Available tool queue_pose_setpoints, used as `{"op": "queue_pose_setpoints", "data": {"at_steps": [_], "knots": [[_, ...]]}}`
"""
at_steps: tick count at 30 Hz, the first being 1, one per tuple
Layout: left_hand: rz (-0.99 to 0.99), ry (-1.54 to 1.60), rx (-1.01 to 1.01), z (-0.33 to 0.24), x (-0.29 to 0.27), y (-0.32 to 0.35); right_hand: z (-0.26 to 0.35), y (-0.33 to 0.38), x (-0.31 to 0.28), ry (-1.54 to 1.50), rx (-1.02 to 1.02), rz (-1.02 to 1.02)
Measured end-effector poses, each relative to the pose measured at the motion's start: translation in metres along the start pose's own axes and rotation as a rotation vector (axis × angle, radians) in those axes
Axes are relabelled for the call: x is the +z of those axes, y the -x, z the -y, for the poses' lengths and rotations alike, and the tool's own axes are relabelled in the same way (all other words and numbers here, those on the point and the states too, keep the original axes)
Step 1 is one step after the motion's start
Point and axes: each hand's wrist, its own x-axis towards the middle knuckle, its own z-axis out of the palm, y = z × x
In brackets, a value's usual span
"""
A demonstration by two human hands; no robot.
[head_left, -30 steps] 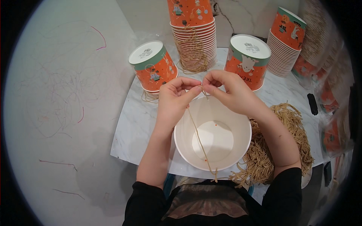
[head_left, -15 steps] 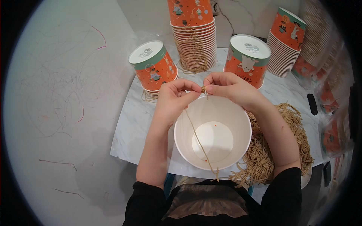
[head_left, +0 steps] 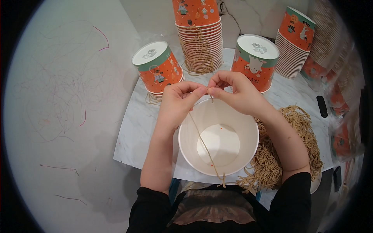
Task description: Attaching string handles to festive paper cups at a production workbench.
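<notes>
White marbled surface [head_left: 134, 143] fills the middle of the view, set against a pale grey floor [head_left: 58, 116] scribbled with thin coloured lines. At its near edge stands a large white paper cup [head_left: 218, 141], open side up. Both hands meet above the cup's far rim. The left hand [head_left: 176, 103] has its fingers pressed together, pinching a thin tan length of twine [head_left: 204, 145] at its upper end; the right hand [head_left: 235, 93] pinches the same twine just beside it, thumb against forefinger. From the pinch the twine runs down across the cup's mouth and over its near rim, ending in a small frayed tail.

Just right of the cup, partly under the right forearm, lies a loose heap of tan twine strands [head_left: 287, 155]. Behind the hands stand two upside-down orange paper cups with green bands, one on the left [head_left: 157, 68] and one on the right [head_left: 254, 60]. Between them, farther back, rises a tall stack of orange cups [head_left: 198, 35] with twine draped over it. Another stack of cups [head_left: 295, 42] stands at the far right.
</notes>
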Motion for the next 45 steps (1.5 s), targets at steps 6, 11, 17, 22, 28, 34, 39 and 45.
{"op": "queue_pose_setpoints", "data": {"at_steps": [6,11,17,22,28,34,39,45], "knots": [[0.014,0.018,-0.007,0.002,-0.001,-0.001,0.009,0.004,0.000,0.204,-0.085,-0.055],[0.044,-0.023,0.012,0.001,-0.001,-0.002,0.014,0.005,0.000,0.235,-0.051,-0.062],[0.042,-0.038,0.008,-0.001,-0.010,-0.004,0.012,0.003,-0.002,0.188,-0.010,-0.037],[0.061,0.051,0.013,0.006,-0.014,-0.010,0.008,0.003,-0.003,0.155,-0.012,-0.029],[0.102,0.103,-0.002,0.014,-0.013,-0.014,0.006,0.001,-0.006,0.066,-0.129,0.047],[0.090,0.076,0.063,0.017,-0.005,-0.013,0.011,0.002,-0.010,0.093,-0.218,0.153],[0.105,0.064,0.068,0.017,-0.004,-0.013,0.005,0.000,-0.011,-0.040,-0.144,0.159],[0.054,0.105,0.064,0.015,0.003,-0.012,0.006,-0.003,-0.012,-0.051,0.124,0.072]]}}
